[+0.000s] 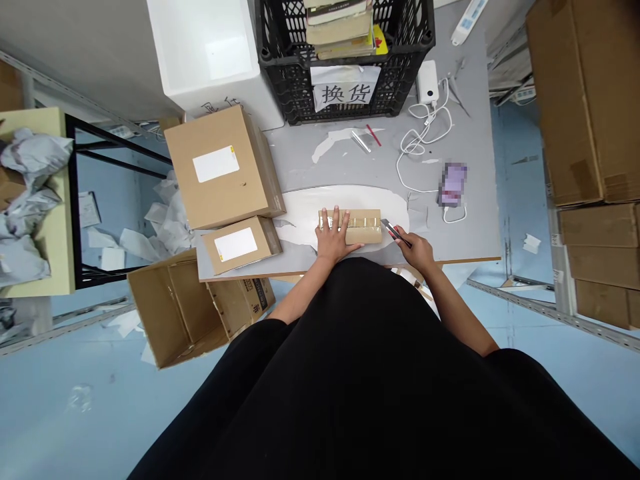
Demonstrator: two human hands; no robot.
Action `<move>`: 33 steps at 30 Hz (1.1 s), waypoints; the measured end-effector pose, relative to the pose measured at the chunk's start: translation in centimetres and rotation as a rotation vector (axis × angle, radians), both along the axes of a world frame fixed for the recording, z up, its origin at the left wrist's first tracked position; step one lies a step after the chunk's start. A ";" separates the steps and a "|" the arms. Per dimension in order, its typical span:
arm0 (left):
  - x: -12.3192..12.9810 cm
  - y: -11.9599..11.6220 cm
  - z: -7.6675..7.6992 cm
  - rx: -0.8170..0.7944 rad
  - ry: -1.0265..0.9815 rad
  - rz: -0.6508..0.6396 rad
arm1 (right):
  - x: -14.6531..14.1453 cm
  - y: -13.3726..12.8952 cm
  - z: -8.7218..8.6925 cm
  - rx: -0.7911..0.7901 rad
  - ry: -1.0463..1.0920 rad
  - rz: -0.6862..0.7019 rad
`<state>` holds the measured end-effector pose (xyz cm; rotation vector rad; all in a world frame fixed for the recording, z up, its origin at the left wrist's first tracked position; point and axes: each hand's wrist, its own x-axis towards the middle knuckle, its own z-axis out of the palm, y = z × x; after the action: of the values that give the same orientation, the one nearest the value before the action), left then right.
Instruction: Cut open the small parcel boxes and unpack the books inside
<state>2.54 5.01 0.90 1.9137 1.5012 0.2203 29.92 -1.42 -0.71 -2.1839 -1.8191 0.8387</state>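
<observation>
A small brown cardboard box (364, 235) with clear tape along its top lies near the table's front edge, on a worn white patch (320, 199) of the tabletop. My left hand (333, 240) is spread flat over the box's left part, fingers apart, pressing on it. In my right hand (417, 252) is a box cutter (397, 234) with a dark blade and some red on its handle. Its tip points at the right end of the box, close to the tape; whether it touches I cannot tell.
Two labelled cartons, a large one (220, 173) and a smaller one (240, 245), stand at the left. Behind are a white foam bin (205, 53) and a black crate (345, 67) holding books. A phone (453, 184) and white cables (415, 143) lie at the right.
</observation>
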 end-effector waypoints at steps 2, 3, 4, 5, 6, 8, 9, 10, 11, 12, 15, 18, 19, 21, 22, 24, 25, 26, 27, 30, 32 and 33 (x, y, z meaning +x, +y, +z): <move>0.0 0.0 -0.2 0.007 -0.010 0.000 | -0.1 -0.3 0.1 -0.009 -0.002 0.001; 0.0 0.0 -0.3 0.012 -0.016 0.003 | -0.1 -0.4 0.1 -0.015 -0.001 0.001; -0.1 0.0 -0.3 0.016 -0.022 0.005 | -0.2 -0.5 0.2 -0.019 -0.001 0.001; -0.1 0.0 -0.3 0.017 -0.026 0.007 | -0.2 -0.6 0.2 -0.021 -0.003 0.001; -0.1 0.0 -0.3 0.016 -0.025 0.006 | -0.3 -0.7 0.3 -0.022 -0.007 0.001; -0.1 0.0 -0.2 0.008 -0.003 -0.003 | -0.4 -0.9 0.4 -0.022 -0.017 0.009; -0.1 0.0 -0.1 0.005 0.016 -0.010 | -0.5 -1.0 0.5 -0.025 -0.022 0.014; -0.1 0.0 -0.1 0.005 0.033 -0.018 | -0.6 -1.1 0.6 -0.029 -0.026 0.016; -0.1 0.0 -0.1 0.008 0.045 -0.025 | -0.7 -1.3 0.6 -0.034 -0.030 0.017; -0.1 0.0 -0.1 0.015 0.052 -0.030 | -0.7 -1.4 0.7 -0.037 -0.033 0.017; 0.0 -0.1 -0.4 0.048 0.066 -0.028 | -0.8 -1.8 0.7 -0.034 -0.044 0.020; 0.2 -0.1 -0.3 0.064 0.093 -0.014 | -0.7 -2.1 0.7 -0.033 -0.058 0.031; 0.3 -0.1 -0.2 0.060 0.118 -0.018 | -0.6 -2.2 0.7 -0.035 -0.063 0.033; 0.4 -0.1 0.2 0.043 0.213 -0.049 | -0.5 -2.5 0.7 -0.039 -0.073 0.033; 0.5 -0.1 0.4 0.036 0.274 -0.072 | -0.4 -2.7 0.7 -0.041 -0.076 0.033; 0.7 0.0 0.6 0.038 0.377 -0.114 | -0.3 -3.1 0.8 -0.043 -0.076 0.036; 0.7 0.0 0.6 0.047 0.408 -0.126 | -0.3 -3.4 0.9 -0.045 -0.073 0.038; 0.7 0.0 0.6 0.058 0.423 -0.132 | -0.4 -3.6 1.0 -0.047 -0.069 0.041; 0.7 0.0 0.5 0.068 0.427 -0.135 | -0.5 -3.8 1.1 -0.052 -0.061 0.044; 0.6 0.0 0.2 0.082 0.406 -0.134 | -1.0 -4.2 1.2 -0.068 -0.007 0.039; 0.5 0.0 0.1 0.082 0.392 -0.130 | -1.4 -4.5 1.1 -0.060 0.061 0.014; 0.5 0.0 0.0 0.083 0.385 -0.128 | -1.6 -4.6 1.0 -0.050 0.101 -0.007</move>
<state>3.05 5.02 0.94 2.2016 1.6224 -0.1558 28.34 -6.05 0.30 -2.1339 -1.7601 0.9842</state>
